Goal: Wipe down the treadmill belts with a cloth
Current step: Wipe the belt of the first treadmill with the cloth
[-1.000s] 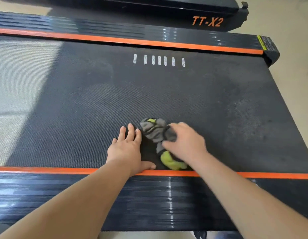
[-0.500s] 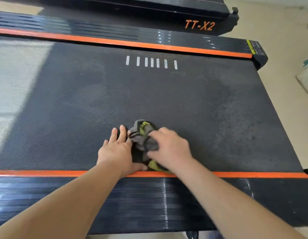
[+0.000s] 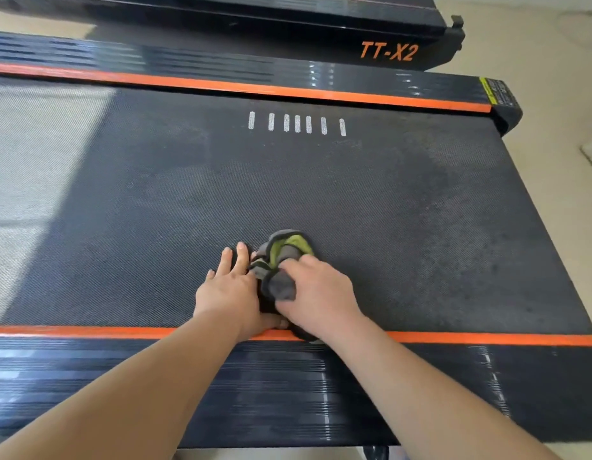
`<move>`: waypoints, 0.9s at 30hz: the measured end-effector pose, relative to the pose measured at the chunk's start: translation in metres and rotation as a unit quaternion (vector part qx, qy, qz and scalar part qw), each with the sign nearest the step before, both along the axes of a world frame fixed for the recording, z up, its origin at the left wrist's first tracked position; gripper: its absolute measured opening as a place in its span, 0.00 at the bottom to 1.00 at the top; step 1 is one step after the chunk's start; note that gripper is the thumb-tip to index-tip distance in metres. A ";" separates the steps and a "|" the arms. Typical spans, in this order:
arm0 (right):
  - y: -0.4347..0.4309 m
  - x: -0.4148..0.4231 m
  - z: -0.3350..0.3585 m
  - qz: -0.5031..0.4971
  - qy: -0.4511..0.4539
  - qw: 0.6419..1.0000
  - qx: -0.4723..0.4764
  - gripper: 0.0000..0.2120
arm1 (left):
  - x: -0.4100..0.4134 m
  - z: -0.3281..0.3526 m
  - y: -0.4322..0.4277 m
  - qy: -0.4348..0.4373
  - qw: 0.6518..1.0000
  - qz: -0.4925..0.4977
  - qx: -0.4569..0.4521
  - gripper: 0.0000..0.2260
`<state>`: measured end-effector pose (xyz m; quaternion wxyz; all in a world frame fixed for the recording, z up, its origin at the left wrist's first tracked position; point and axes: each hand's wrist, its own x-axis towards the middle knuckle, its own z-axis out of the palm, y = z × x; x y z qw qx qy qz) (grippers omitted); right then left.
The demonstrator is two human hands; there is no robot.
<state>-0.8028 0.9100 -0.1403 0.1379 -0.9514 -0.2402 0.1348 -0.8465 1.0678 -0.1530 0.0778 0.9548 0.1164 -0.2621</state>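
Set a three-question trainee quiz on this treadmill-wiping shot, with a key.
1. True or false: the left hand lies with straight fingers on the belt, beside the cloth.
2. The right hand: A) grips the cloth, B) rests on the floor, C) is out of view.
3. How many white dashes are printed in the row on the belt?

Key: 1 true; 2 A; 3 seven.
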 end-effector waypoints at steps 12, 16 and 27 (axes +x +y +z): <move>-0.058 0.035 -0.005 -0.340 -0.010 0.941 0.007 0.26 | 0.001 0.005 -0.003 0.027 0.999 -0.020 0.019 0.61; 0.001 0.000 0.002 -0.135 0.125 0.979 0.090 0.19 | 0.008 0.009 0.007 0.073 0.997 -0.034 -0.012 0.56; -0.069 0.066 0.033 -0.213 0.251 0.930 0.165 0.23 | 0.012 0.060 -0.034 -0.063 0.983 -0.009 -0.174 0.40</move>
